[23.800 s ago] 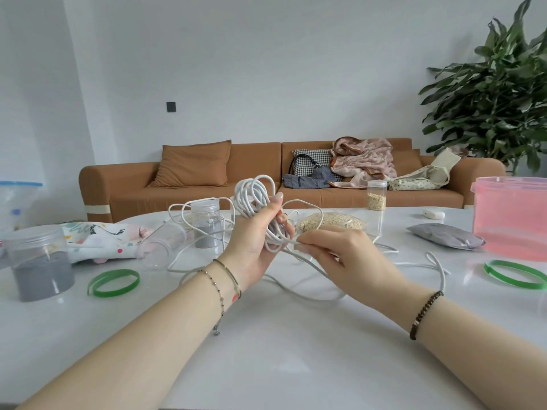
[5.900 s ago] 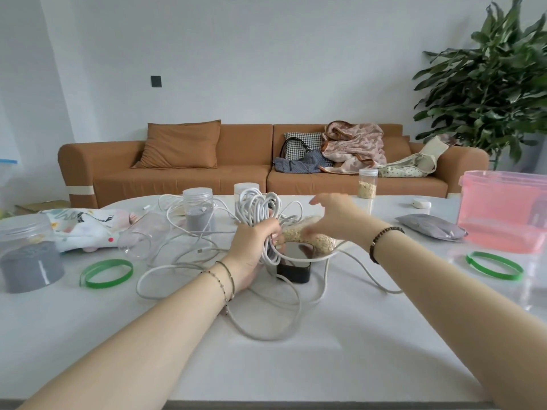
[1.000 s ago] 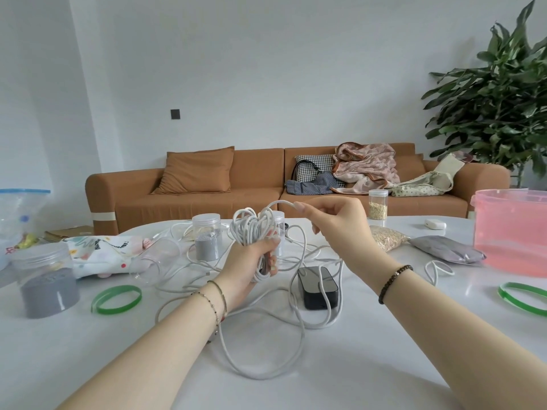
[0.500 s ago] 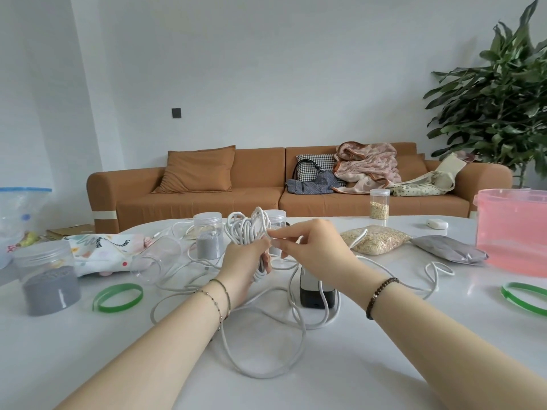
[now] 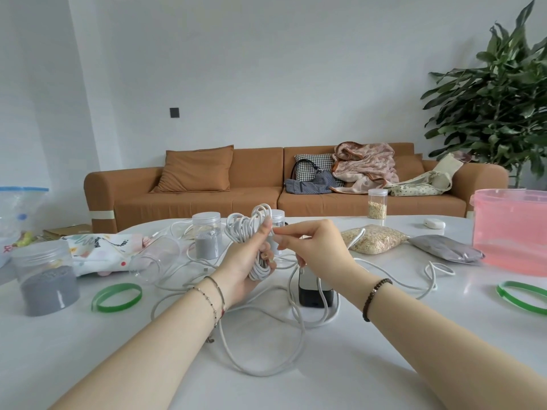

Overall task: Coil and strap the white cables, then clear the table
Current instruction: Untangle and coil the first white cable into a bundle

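Observation:
My left hand grips a bundle of coiled white cable, held upright above the table. My right hand is right beside it, its thumb and forefinger pinching a strand of the same cable at the coil's top. Loose white cable trails from the bundle in wide loops over the white table. Some of it runs around a black charger block that stands under my right hand. More cable lies off to the right.
Green rings lie at left and right. Clear jars of grey powder, an empty jar on its side, a patterned pouch, a grain bag, a grey bag and a pink tub stand around.
My right hand came down from a raised position and closed in on the coil, laying another turn of cable onto the bundle. My left hand has stayed put, gripping the bundle.

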A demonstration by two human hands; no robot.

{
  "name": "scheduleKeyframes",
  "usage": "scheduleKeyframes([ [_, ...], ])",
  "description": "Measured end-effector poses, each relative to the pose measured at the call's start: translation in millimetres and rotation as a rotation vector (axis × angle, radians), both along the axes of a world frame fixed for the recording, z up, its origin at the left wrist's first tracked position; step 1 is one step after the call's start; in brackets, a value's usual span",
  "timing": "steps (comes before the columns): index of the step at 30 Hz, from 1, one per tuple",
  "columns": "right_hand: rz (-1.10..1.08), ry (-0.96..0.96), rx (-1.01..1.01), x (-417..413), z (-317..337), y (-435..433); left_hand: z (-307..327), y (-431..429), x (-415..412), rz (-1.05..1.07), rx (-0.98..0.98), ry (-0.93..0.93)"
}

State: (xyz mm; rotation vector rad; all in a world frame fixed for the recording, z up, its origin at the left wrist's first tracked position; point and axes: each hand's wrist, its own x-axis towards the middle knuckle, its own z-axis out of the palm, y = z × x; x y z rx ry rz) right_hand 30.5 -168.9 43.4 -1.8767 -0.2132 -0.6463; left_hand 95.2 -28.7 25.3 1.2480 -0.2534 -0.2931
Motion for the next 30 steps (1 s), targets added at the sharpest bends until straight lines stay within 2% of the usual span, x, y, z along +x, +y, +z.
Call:
scheduleKeyframes([
  [2, 0.011, -0.014, -0.010, 1, 0, -1, 0, 0, 0, -0.024, -0.002, 0.014],
  [5, -0.013, -0.011, -0.144, 3, -2, 1, 0, -4, -5, -0.079, 0.013, -0.021],
  [9, -0.004, -0.034, -0.266, 6, -7, 6, -2, -3, -3, -0.049, 0.000, -0.046],
  [20, 0.058, -0.009, -0.334, -2, -5, 9, 3, -1, -7, -0.109, -0.219, 0.011],
  [30, 0.001, -0.025, -0.336, -2, -6, 7, 5, 1, -2, -0.079, -0.158, -0.146],
])
